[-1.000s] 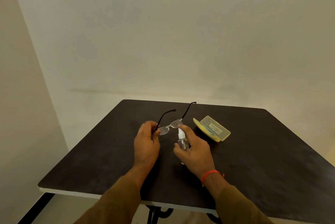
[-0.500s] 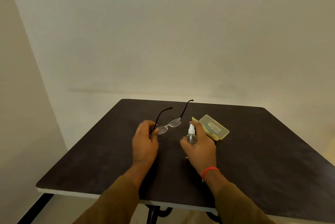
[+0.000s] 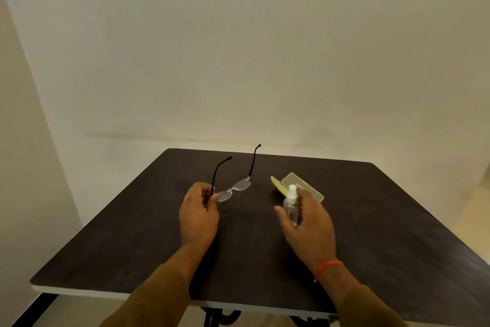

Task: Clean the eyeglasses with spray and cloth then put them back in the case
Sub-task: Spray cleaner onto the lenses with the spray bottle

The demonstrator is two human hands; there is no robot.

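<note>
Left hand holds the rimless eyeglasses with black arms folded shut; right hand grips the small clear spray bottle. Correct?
No: the head view shows the rimless eyeglasses with both black arms unfolded, pointing away from the person. The left hand does hold them, and the right hand grips the small clear spray bottle.

Dark brown square tabletop (image 3: 384, 234), white edge, w/ open yellow plastic eyeglass case (image 3: 298, 180) lying right of centre.
</note>
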